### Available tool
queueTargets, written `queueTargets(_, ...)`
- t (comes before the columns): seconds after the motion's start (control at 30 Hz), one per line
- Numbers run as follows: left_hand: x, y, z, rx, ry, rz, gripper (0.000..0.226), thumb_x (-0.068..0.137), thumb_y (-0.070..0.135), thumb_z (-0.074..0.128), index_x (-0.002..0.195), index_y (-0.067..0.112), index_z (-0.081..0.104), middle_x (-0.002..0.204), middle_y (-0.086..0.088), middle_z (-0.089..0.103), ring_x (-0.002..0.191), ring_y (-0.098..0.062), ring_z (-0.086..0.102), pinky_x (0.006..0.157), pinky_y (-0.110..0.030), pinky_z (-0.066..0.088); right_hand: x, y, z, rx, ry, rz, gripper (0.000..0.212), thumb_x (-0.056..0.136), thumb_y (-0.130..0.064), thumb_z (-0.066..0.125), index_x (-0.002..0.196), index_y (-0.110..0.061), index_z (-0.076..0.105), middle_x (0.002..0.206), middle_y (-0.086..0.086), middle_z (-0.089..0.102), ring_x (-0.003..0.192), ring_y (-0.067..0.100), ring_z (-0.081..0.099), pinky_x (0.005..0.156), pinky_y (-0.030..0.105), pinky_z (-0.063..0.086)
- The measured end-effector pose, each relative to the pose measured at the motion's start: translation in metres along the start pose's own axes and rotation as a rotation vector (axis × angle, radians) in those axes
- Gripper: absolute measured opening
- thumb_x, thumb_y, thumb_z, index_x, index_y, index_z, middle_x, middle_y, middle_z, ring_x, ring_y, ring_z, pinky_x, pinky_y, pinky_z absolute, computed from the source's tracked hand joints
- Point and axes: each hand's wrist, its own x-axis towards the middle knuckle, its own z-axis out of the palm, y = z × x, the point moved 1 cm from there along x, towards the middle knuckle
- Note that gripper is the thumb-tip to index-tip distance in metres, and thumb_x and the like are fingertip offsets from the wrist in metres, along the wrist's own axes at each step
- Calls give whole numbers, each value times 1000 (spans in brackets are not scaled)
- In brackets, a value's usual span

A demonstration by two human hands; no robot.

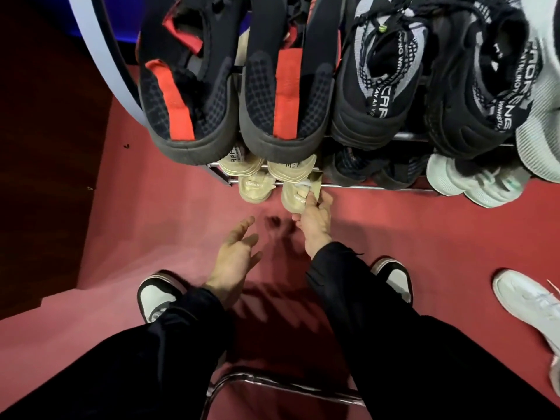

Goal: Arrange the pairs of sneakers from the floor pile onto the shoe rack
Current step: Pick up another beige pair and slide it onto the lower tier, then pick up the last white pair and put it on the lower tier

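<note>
I look down on a metal shoe rack (363,187) from above. My right hand (315,221) grips the heel of a beige sneaker (295,197) at the rack's lowest level, left of centre. Its beige partner (254,189) sits just to the left. My left hand (235,256) hovers above the red floor with fingers spread, holding nothing. On the top shelf sit a black-and-red pair (188,86) and a black-and-grey pair (378,86). A mint-white pair (472,180) and a dark pair (348,168) fill the lower levels on the right.
A white sneaker (527,301) lies on the red carpet at the right. My own feet in black-and-white shoes (157,295) stand below the hands. A chrome tube frame (272,383) sits between my legs. A white curved panel (100,50) rises at the upper left.
</note>
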Motion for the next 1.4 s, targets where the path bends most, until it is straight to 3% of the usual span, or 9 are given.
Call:
queueTargets(0.1,3,0,0,24,-21,-8,49,102,2,46,147,19,47,148,5,47,132,-13,46,111,-39,44,7,1,15,54,-19,10,29,106,-33,46,134,-25,45,122,12,70,57,11,64,43,15,44)
queueTargets(0.23,6,0,-1,40,-14,-13,47,102,3,47,147,18,48,150,3,48,134,-14,48,112,-40,44,3,2,23,310,-145,114,44,107,-28,46,150,-29,37,128,12,66,108,34,71,66,20,55)
queueTargets(0.4,1,3,9,96,-26,-8,35,105,13,47,140,11,52,136,0,58,127,-19,57,107,-41,47,-23,-6,-3,244,-114,124,50,101,-31,59,147,-29,38,113,-4,62,104,27,71,86,34,59)
queueTargets(0.57,-23,10,22,140,15,79,21,105,29,49,112,14,62,101,1,66,95,-15,64,86,-32,53,-67,-21,-40,-72,-167,108,24,102,-27,57,121,-13,63,105,10,70,75,17,65,66,23,55)
queueTargets(0.63,-40,14,27,168,7,103,16,105,28,49,99,20,62,96,0,63,90,-16,60,77,-29,50,-85,-33,-55,-219,-227,100,24,102,-22,56,113,-4,68,93,12,68,64,14,59,57,21,48)
queueTargets(0.73,-71,24,39,237,-59,130,17,105,25,47,94,21,60,98,-2,62,89,-17,56,69,-25,46,-116,-61,-79,-455,-343,50,16,99,-18,57,91,-10,68,82,8,66,58,13,55,51,21,43)
queueTargets(1.03,-180,61,111,526,-254,463,18,99,23,53,95,26,70,90,5,68,86,-14,60,75,-29,48,-213,-150,-198,-758,-421,-298,26,95,-19,60,106,1,73,85,9,70,69,16,59,55,22,44)
queueTargets(1.17,-223,58,173,641,-373,566,24,101,23,53,112,18,74,105,4,72,98,-12,65,86,-28,49,-226,-164,-280,-678,-357,-327,26,95,-20,61,106,1,72,81,4,69,66,12,59,58,23,45)
queueTargets(1.4,-250,6,293,853,-577,580,30,104,12,49,126,0,65,120,-15,68,90,-12,63,62,-4,46,-216,-110,-437,-138,-199,-240,15,100,-24,58,93,-20,71,89,0,71,66,7,57,64,21,43)
